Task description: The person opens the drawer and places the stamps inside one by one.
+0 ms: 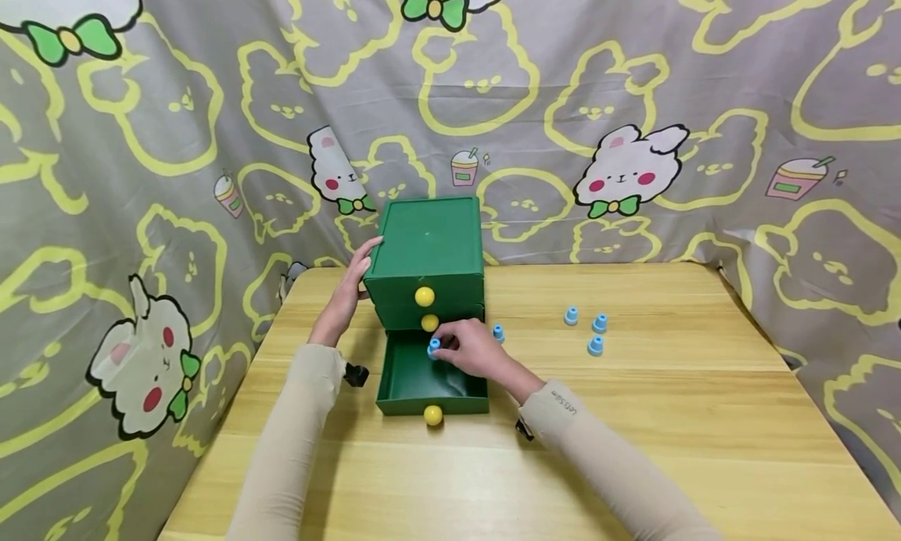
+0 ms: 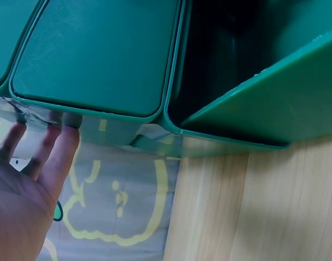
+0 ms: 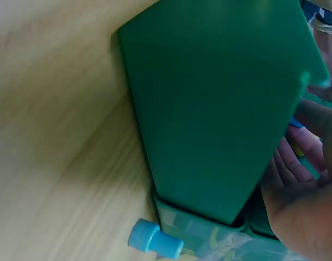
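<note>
A small green drawer cabinet [image 1: 425, 236] stands on the table with its bottom drawer [image 1: 401, 406] pulled out. My right hand [image 1: 479, 352] pinches a small blue stepped plug [image 1: 434, 344] between thumb and fingers over that drawer. In the right wrist view the drawer's side partly hides the hand, and only a sliver of blue shows at the fingers. My left hand [image 1: 343, 300] rests on the cabinet's left side; the left wrist view has its fingers [image 2: 60, 157] extended against the side wall.
Another blue plug [image 1: 498, 333] stands right beside the cabinet, and several more, including one plug [image 1: 595, 345], stand farther right on the wooden table [image 1: 669, 431]. Yellow round knobs [image 1: 425, 296] stick out from the drawer fronts. A patterned curtain [image 1: 535, 158] hangs behind.
</note>
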